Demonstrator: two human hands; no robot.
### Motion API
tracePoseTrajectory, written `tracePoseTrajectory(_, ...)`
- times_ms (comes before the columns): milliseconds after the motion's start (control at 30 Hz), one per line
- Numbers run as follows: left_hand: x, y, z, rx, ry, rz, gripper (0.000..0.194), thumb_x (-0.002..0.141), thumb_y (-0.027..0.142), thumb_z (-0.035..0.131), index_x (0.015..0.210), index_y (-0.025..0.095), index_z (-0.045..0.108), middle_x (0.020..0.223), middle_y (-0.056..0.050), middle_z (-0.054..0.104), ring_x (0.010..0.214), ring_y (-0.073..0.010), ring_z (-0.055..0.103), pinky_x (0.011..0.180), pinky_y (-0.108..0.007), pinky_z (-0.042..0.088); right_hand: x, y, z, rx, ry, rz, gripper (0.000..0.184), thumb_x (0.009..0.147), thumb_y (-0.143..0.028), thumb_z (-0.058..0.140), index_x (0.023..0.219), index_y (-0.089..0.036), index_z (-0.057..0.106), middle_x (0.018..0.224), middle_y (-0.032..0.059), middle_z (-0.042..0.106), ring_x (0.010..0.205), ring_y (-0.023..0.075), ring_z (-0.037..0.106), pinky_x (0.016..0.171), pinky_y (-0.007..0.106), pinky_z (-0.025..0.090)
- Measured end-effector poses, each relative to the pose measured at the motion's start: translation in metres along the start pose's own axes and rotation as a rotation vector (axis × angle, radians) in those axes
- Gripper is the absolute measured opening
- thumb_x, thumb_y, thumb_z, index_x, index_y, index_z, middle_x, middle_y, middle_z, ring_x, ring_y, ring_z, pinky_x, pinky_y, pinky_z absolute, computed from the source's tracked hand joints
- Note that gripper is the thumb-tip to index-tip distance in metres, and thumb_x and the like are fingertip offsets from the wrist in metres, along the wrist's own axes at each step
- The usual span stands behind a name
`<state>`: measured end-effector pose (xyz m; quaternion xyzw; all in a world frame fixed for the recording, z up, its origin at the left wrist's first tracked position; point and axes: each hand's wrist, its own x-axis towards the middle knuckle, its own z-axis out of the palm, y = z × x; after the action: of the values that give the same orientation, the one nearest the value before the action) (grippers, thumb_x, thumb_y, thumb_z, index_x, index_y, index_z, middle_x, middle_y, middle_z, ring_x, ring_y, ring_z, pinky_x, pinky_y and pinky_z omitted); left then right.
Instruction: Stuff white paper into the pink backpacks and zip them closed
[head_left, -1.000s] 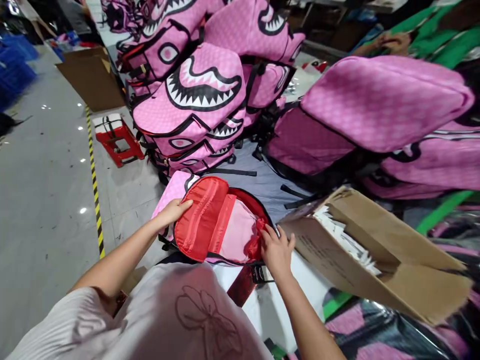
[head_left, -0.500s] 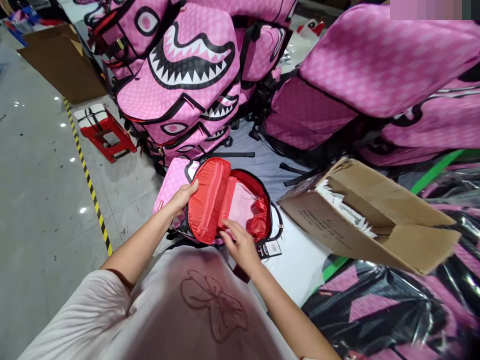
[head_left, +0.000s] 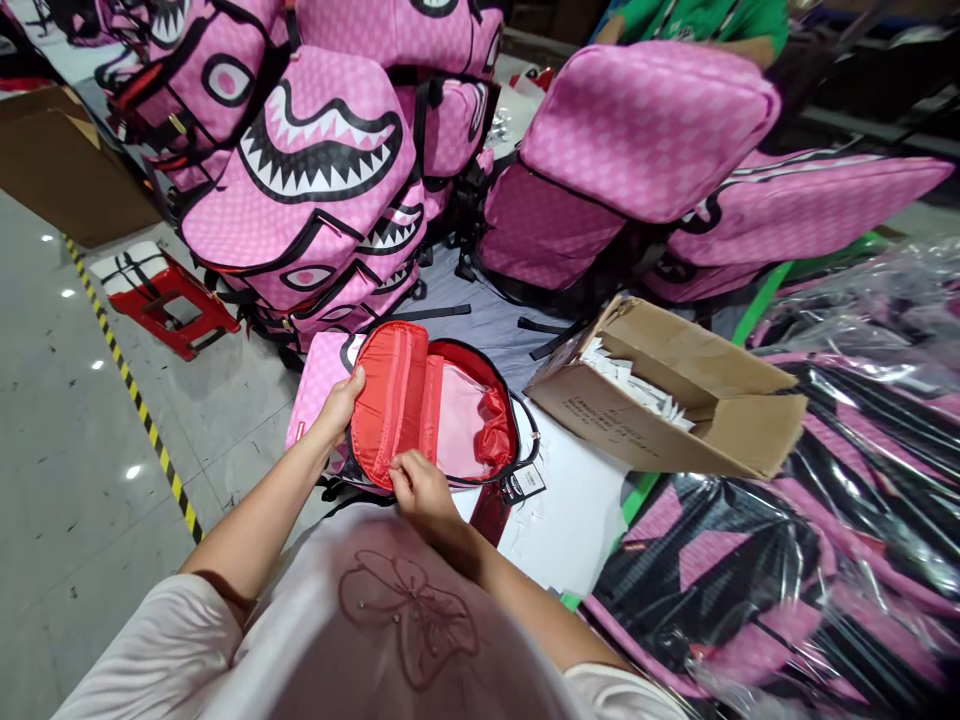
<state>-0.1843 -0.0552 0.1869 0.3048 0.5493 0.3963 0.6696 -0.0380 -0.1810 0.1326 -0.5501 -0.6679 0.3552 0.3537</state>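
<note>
A pink backpack (head_left: 315,385) lies unzipped in front of me, its red lining (head_left: 390,400) facing up. My left hand (head_left: 341,405) grips the left edge of the red flap, fingers curled over it. My right hand (head_left: 420,488) pinches the flap's near lower edge, fingers closed on the fabric. A black hang tag (head_left: 527,482) lies by the backpack's near right side.
A pile of pink shark-mouth backpacks (head_left: 315,180) stands behind, more at the right (head_left: 637,130). An open cardboard box (head_left: 675,400) with white paper slips lies to the right. Plastic-wrapped backpacks (head_left: 787,540) fill the near right. A red stool (head_left: 169,300) stands on the floor left. A person in green (head_left: 697,20) is at the back.
My right hand has moved from the backpack's right rim leftward and nearer to the flap's lower edge. My left hand keeps its hold. The view has shifted left.
</note>
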Motion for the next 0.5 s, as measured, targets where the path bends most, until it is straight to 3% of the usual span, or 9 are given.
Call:
tracePoseTrajectory(100, -0.004, 0.005, 0.011, 0.021, -0.060, 0.000, 0.059, 0.087, 0.061, 0.059, 0.115, 0.009, 0.067, 0.106, -0.015, 0.075, 0.105, -0.0280, 0.070, 0.092, -0.037, 0.056, -0.004, 0.000, -0.014, 0.013, -0.032, -0.070, 0.021, 0.095, -0.026, 0.044, 0.084, -0.022, 0.061, 0.084, 0.0047, 0.064, 0.079, 0.0173, 0.059, 0.075, 0.030, 0.046)
tracePoseTrajectory(167, -0.010, 0.012, 0.019, 0.039, -0.296, -0.022, 0.079, 0.083, 0.077, 0.050, 0.132, 0.015, 0.059, 0.120, -0.015, 0.071, 0.115, -0.0299, 0.065, 0.094, -0.040, 0.054, -0.003, 0.009, -0.035, 0.109, 0.029, -0.004, 0.018, 0.095, -0.028, 0.047, 0.086, -0.022, 0.062, 0.083, 0.0039, 0.066, 0.078, 0.0177, 0.060, 0.074, 0.030, 0.048)
tracePoseTrajectory(233, -0.014, 0.017, 0.022, 0.100, -0.595, -0.024, 0.092, 0.080, 0.085, 0.039, 0.148, 0.024, 0.043, 0.138, -0.015, 0.061, 0.128, -0.0327, 0.056, 0.100, -0.045, 0.050, -0.003, 0.027, -0.061, 0.199, 0.206, 0.128, 0.013, 0.092, -0.029, 0.052, 0.091, -0.022, 0.062, 0.088, 0.0048, 0.068, 0.081, 0.0191, 0.061, 0.075, 0.032, 0.049)
tracePoseTrajectory(300, -0.015, 0.018, 0.017, 0.303, -0.740, 0.060, 0.089, 0.083, 0.080, 0.043, 0.154, 0.029, 0.031, 0.152, -0.013, 0.046, 0.140, -0.0333, 0.042, 0.110, -0.050, 0.040, -0.008, 0.050, -0.085, 0.245, 0.435, 0.285, 0.013, 0.088, -0.030, 0.055, 0.096, -0.021, 0.061, 0.092, 0.0077, 0.068, 0.082, 0.0209, 0.059, 0.075, 0.034, 0.049)
tracePoseTrajectory(367, -0.012, 0.010, 0.004, 0.666, -0.640, 0.220, 0.082, 0.087, 0.068, 0.053, 0.154, 0.025, 0.033, 0.158, -0.013, 0.036, 0.146, -0.0326, 0.031, 0.118, -0.051, 0.026, -0.020, 0.069, -0.097, 0.254, 0.632, 0.428, 0.020, 0.088, -0.034, 0.054, 0.103, -0.020, 0.057, 0.095, 0.0106, 0.066, 0.081, 0.0218, 0.057, 0.076, 0.037, 0.049)
tracePoseTrajectory(433, -0.007, -0.004, -0.014, 1.058, -0.461, 0.321, 0.079, 0.087, 0.059, 0.059, 0.152, 0.020, 0.038, 0.160, -0.015, 0.031, 0.150, -0.0350, 0.021, 0.121, -0.052, 0.018, -0.037, 0.079, -0.095, 0.195, 0.799, 0.524, 0.028, 0.091, -0.039, 0.051, 0.111, -0.021, 0.054, 0.102, 0.0132, 0.066, 0.083, 0.0226, 0.056, 0.078, 0.039, 0.048)
tracePoseTrajectory(500, -0.002, -0.021, -0.029, 1.371, -0.366, 0.357, 0.077, 0.087, 0.056, 0.060, 0.152, 0.019, 0.039, 0.162, -0.017, 0.024, 0.151, -0.0393, 0.011, 0.120, -0.058, 0.015, -0.058, 0.077, -0.077, 0.075, 0.815, 0.525, 0.032, 0.094, -0.041, 0.047, 0.117, -0.021, 0.053, 0.111, 0.0152, 0.064, 0.091, 0.0242, 0.056, 0.084, 0.041, 0.047)
